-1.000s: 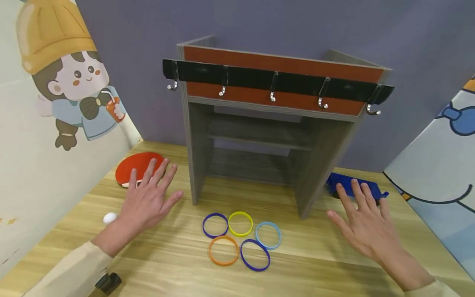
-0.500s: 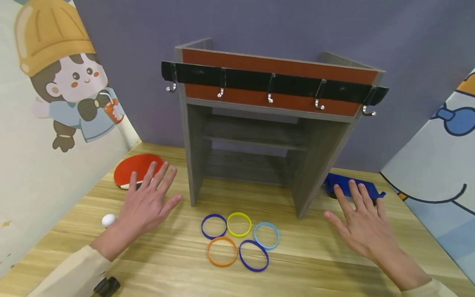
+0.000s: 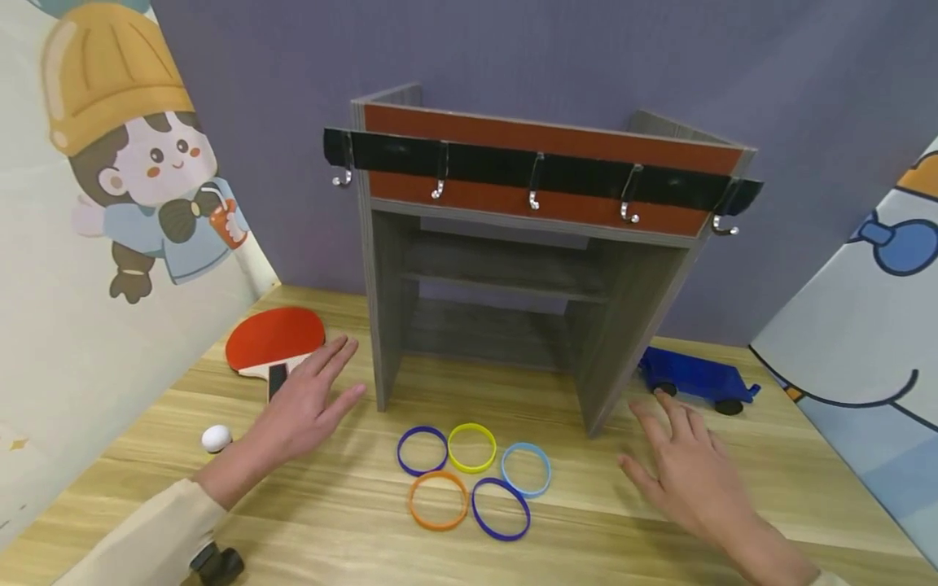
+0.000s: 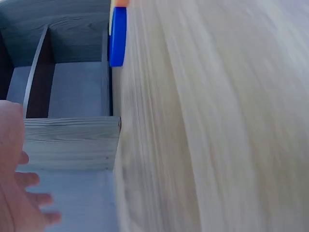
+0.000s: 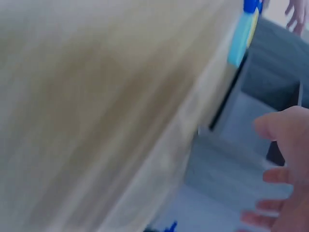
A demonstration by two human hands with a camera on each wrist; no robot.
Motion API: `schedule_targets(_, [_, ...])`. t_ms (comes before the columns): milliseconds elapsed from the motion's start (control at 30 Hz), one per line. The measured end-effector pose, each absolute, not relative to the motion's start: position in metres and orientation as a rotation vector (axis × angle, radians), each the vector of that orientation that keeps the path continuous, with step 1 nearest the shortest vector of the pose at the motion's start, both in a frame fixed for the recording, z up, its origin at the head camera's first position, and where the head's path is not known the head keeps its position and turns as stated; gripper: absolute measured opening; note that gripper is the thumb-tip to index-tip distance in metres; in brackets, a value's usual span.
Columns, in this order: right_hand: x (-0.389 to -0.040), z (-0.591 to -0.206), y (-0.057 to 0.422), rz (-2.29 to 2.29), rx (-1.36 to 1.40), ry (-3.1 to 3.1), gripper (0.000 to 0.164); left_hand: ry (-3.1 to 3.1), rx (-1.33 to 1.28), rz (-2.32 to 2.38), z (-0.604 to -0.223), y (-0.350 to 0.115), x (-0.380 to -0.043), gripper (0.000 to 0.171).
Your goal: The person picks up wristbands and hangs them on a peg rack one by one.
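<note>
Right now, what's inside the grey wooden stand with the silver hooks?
Inside the grey wooden stand, two grey boards show, with purple-grey backdrop in the gaps. The reddish-brown front board hides the space behind it.

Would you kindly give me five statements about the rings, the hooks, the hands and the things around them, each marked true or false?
1. Five rings lie on the table in front of the grey shelf unit. True.
2. One ring hangs from a hook. False: all five hooks are bare.
3. The table tennis paddle lies with its red face up. True.
4. The right hand grips the blue toy cart. False: the right hand holds nothing; the blue toy cart stands on the table.
5. The orange ring lies nearer the shelf unit than the yellow one. False: the yellow ring is nearer.
</note>
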State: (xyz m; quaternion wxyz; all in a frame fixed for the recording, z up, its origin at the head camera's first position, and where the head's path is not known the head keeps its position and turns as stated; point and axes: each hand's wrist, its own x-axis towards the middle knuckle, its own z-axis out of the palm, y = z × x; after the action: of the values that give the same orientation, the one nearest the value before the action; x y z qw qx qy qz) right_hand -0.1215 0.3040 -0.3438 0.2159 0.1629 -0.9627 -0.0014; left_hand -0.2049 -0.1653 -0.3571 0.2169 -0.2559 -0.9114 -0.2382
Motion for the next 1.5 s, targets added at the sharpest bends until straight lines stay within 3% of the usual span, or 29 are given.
schedule_targets(267, [-0.130, -0.360, 0.257, 0.257, 0.694, -2.658, 0.026, -2.138, -0.573, -1.423, -0.356, -0.144, -0.222, 0.024])
schedule_targets(633, [-0.161, -0.362, 0.224, 0.652, 0.652, -2.935, 0.010, -1.853, -0.490, -1.672, -0.325, -0.114, -0.210, 0.017])
schedule_targets(900, [-0.169, -0.370, 0.225, 0.793, 0.689, -2.870, 0.011, -1.780, -0.469, -1.652, -0.325, -0.112, -0.212, 0.011])
schedule_targets(1100, [-0.170, -0.369, 0.235, 1.338, 0.538, -2.880, 0.005, -1.752, -0.501, -1.666, -0.328, -0.114, -0.213, 0.010])
schedule_targets(1300, [-0.168, -0.351, 0.248, 1.830, 0.361, -2.780, 0.012, -1.735, -0.513, -1.679, -0.329, -0.115, -0.213, 0.009])
schedule_targets(1500, [-0.169, -0.331, 0.253, 1.994, 0.306, -2.603, 0.013, -1.730, -0.518, -1.692, -0.332, -0.116, -0.218, 0.009])
